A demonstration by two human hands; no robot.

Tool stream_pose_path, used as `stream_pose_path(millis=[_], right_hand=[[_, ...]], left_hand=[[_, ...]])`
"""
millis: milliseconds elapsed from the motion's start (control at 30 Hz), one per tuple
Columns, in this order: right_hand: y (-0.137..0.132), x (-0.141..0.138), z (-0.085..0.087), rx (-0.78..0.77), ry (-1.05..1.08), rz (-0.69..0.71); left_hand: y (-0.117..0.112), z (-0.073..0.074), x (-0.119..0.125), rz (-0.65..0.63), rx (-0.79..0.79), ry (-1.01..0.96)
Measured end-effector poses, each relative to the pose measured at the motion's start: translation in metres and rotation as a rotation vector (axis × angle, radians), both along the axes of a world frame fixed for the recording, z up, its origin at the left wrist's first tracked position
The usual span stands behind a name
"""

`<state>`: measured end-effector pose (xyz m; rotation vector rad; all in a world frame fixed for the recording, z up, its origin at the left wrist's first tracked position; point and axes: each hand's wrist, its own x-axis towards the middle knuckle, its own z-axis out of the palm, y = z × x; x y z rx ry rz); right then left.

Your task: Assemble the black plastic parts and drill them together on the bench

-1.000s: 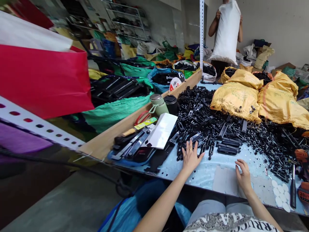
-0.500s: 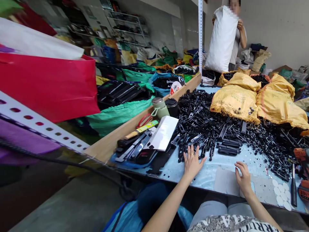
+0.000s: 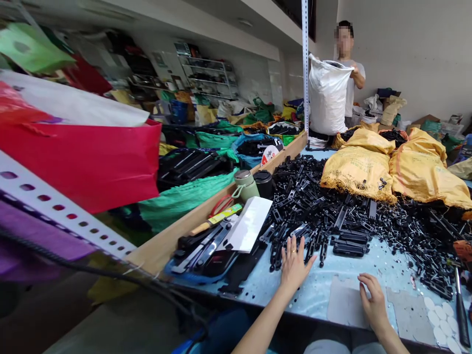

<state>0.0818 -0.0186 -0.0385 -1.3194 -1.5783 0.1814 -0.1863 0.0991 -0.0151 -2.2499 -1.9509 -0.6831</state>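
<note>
Head view: black parts (image 3: 304,196) lie between left hand (image 3: 295,268) and yellow sacks (image 3: 356,169).

Loose parts (image 3: 297,196) lie heaped on the workbench (image 3: 317,295) just beyond my left fingers (image 3: 294,244), a tool tray (image 3: 201,280) to their left, a flask (image 3: 246,186) behind it. Right of my right fingers (image 3: 368,281) sit discs (image 3: 441,319), then a hammer (image 3: 460,309); sacks (image 3: 356,167) lie well beyond those fingers, with a person (image 3: 357,81) farther back behind a bag (image 3: 328,96).

The flat table (image 3: 342,264) is pale blue, the small elongated parts (image 3: 298,189) black, the bulging woven sacks (image 3: 356,164) yellow, the cylindrical bottle (image 3: 248,188) pale green.
</note>
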Motion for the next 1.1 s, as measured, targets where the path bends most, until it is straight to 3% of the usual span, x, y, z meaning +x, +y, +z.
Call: stream_pose_path(millis=[433, 600, 900, 1100], right_hand=[[-0.001, -0.004, -0.001, 0.035, 0.056, 0.011], [-0.001, -0.005, -0.004, 0.055, 0.056, 0.031], [-0.005, -0.002, 0.007, 0.022, 0.039, 0.043], [-0.007, 0.002, 0.007, 0.010, 0.026, 0.042]], left_hand=[[0.015, 0.012, -0.015, 0.041, 0.111, -0.081], [0.011, 0.007, -0.024, 0.066, 0.121, -0.111], [0.002, 0.000, -0.022, 0.090, 0.062, -0.127], [0.005, -0.014, -0.021, 0.158, -0.007, -0.129]])
